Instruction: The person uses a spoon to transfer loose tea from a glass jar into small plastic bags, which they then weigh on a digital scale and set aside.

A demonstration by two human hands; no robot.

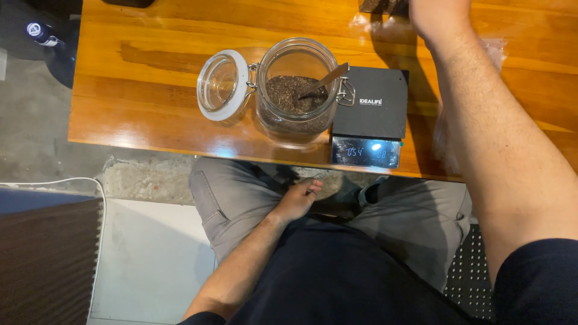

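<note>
Now your left hand (298, 200) rests loosely curled and empty on your thigh, your right hand (435, 15) reaches past the table's far edge, grip unseen, while the open jar (295, 90), spoon (325, 80) inside, sits by the scale (370, 114) at the near edge.

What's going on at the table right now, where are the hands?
A seated person faces a wooden table. The left hand rests on their lap, holding nothing. The right arm reaches across the table toward its far edge; the right hand is mostly cut off by the frame, so its grip cannot be told. An open glass jar of dark loose material with a spoon in it stands beside a lit black digital scale.
</note>
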